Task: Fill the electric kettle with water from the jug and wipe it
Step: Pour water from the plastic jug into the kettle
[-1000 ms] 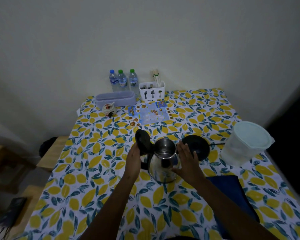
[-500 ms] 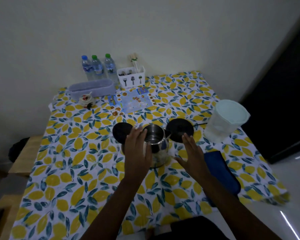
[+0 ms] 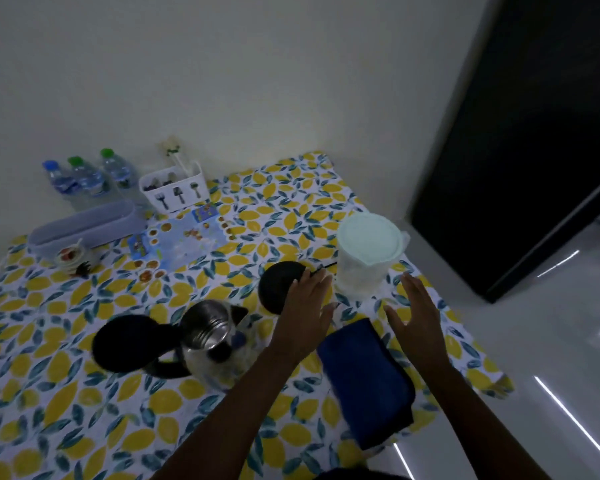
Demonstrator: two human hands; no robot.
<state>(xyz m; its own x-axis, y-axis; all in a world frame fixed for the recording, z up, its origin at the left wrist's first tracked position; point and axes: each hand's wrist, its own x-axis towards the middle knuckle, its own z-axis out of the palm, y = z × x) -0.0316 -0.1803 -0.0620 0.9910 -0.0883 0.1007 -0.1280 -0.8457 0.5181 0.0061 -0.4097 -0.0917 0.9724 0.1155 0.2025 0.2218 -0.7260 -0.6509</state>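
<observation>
A steel electric kettle (image 3: 212,344) stands on the lemon-print tablecloth (image 3: 66,403) with its black lid (image 3: 127,341) flipped open to the left. Its round black base (image 3: 278,284) lies to the right, partly under my left hand (image 3: 305,310). A translucent jug with a pale lid (image 3: 366,251) stands at the table's right side. My left hand is open just left of the jug; my right hand (image 3: 418,318) is open just below and right of it. Neither touches the jug. A folded blue cloth (image 3: 364,379) lies between my forearms.
Three water bottles (image 3: 87,178), a white cutlery caddy (image 3: 175,190), a lilac tray (image 3: 84,226), a small dish (image 3: 70,256) and a printed sheet (image 3: 181,237) sit along the far edge by the wall. The table's right edge drops to a glossy floor (image 3: 551,341); a dark door (image 3: 534,133) stands beyond.
Both hands left the kettle and moved right toward the jug. The view swung right, so the kettle now sits lower left with its lid open.
</observation>
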